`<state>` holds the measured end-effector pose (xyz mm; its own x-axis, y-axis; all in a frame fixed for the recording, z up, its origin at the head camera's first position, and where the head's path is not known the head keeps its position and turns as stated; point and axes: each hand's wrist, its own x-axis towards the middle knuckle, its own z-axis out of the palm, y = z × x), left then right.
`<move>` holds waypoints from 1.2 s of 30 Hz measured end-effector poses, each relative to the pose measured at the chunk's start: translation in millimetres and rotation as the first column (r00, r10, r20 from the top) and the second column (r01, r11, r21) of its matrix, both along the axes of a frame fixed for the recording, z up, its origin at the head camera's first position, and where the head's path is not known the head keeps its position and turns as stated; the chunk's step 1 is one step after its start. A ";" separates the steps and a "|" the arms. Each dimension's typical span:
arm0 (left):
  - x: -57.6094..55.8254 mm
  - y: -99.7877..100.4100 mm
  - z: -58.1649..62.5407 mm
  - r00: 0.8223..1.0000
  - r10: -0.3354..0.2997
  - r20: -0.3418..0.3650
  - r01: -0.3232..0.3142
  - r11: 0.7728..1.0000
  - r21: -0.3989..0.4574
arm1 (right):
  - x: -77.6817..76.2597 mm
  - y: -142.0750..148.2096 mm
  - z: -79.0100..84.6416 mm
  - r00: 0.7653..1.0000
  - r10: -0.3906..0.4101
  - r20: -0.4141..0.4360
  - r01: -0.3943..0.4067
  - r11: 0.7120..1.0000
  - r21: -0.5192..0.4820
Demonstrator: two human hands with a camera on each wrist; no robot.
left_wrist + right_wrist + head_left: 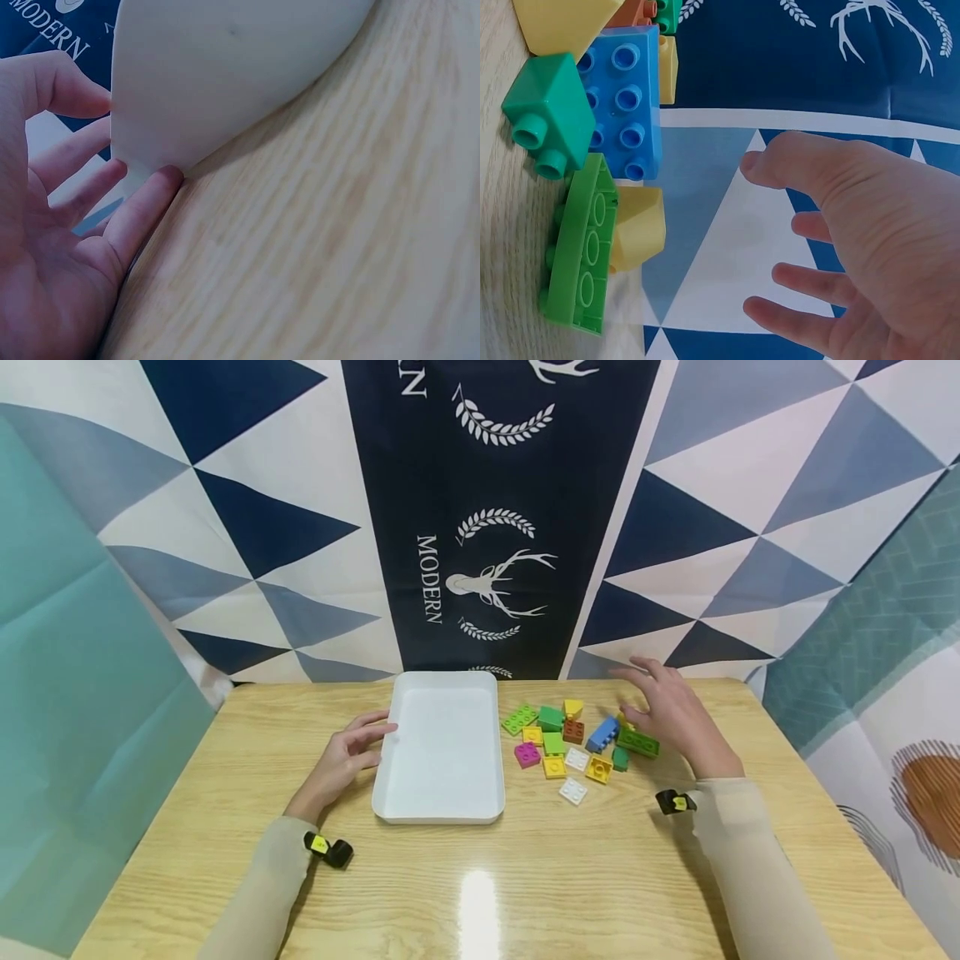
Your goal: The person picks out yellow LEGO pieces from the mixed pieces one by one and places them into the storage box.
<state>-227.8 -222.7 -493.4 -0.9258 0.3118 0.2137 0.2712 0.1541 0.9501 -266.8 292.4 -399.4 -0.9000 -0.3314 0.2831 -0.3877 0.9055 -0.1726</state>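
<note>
On the wooden table lies a white rectangular tray [442,818]. My left hand [348,760] holds its left edge, one digit reaching over the rim and others against the outer wall [225,67]. To the tray's right is a loose group of toy building bricks. My right hand [671,710] hovers over the group's right end, thumb and fingers spread with nothing between them. Nearest to it are a long green brick [639,742], a blue brick [626,101] and a yellow brick [640,225], partly hidden in the head view. A small dark green brick [551,112] lies beside the blue one.
Several more bricks lie between the tray and the blue brick, including a magenta brick [527,755], a lime brick [520,720], a brown brick [573,732] and a white brick [573,791] nearest the front. A patterned cloth [487,485] hangs behind the table's back edge.
</note>
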 end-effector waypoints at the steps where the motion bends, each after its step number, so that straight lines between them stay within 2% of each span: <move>1: -0.1 0.3 0.1 1.000 0.001 0.004 -0.001 1.000 0.001 | 0.1 0.5 -0.3 1.000 -0.003 0.008 0.003 1.000 -0.002; 10: -0.3 -0.1 -0.9 1.000 0.002 0.002 -0.002 1.000 -0.004 | -1.9 3.9 -3.9 0.995 -0.039 0.095 0.038 0.999 0.010; 15: 0.9 0.6 1.4 1.000 0.008 0.003 -0.008 1.000 -0.013 | -4.8 6.2 -9.5 0.991 -0.032 0.132 0.030 0.999 0.016; 21: 1.5 0.7 1.7 1.000 0.010 0.006 -0.010 1.000 -0.019 | -8.3 6.7 -19.8 0.991 -0.007 0.133 0.004 1.000 0.024; 36: 0.9 1.2 2.4 1.000 0.016 0.024 -0.015 1.000 -0.020 | -12.3 10.1 -34.9 0.994 -0.008 0.107 0.006 1.000 0.022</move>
